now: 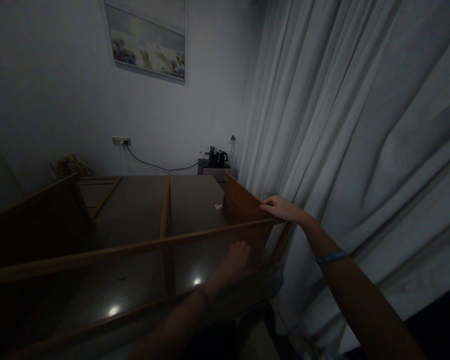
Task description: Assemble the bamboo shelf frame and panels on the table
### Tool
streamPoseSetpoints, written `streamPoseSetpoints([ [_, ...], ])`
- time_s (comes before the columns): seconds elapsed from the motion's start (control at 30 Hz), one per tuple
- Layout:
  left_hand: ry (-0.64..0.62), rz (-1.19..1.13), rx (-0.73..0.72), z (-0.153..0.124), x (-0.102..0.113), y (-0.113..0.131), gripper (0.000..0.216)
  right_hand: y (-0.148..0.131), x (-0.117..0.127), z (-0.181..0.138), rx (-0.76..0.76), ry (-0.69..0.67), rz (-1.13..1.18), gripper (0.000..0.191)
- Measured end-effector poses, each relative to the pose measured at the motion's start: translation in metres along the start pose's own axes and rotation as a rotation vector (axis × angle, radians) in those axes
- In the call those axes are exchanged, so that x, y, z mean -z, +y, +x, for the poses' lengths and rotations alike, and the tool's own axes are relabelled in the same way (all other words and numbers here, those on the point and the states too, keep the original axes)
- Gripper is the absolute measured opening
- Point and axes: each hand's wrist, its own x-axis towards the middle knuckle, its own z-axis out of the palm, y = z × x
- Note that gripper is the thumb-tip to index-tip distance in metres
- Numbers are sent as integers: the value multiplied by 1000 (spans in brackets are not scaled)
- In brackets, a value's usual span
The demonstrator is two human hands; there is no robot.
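Observation:
A wooden frame (129, 251) with side panels stands on a dark, glossy tabletop (135, 210). My right hand (283, 209) is closed over the top edge of the right-hand wooden panel (243, 200), at the corner where it meets the long front rail. Below that rail, my left hand (235, 261) reaches forward, slightly blurred, with its fingers stretched out and no object visible in it. Whether its fingertips touch the panel, I cannot tell. A second panel (41, 215) rises at the left end. One upright divider (168, 270) crosses the middle.
Pale curtains (322, 110) hang close along the right side. A small cabinet (215, 173) with a black kettle (221, 158) stands behind the table. A cable (153, 164) runs from the wall socket (121, 141). A small pale scrap (218, 206) lies near the right panel.

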Motion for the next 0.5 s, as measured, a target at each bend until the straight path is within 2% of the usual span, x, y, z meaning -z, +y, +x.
streamPoseSetpoints([
  [0.17, -84, 69, 26, -2, 4, 2, 65, 3, 2, -5, -11, -46, 33, 45],
  [0.23, -61, 31, 40, -2, 12, 6, 74, 4, 1, -6, -9, -59, 55, 48],
  [0.37, 210, -187, 98, 8, 37, 18, 94, 4, 1, -7, 6, -101, 97, 53],
  [0.5, 446, -389, -76, 33, 70, 31, 100, 3, 1, -7, 7, -134, 136, 56],
])
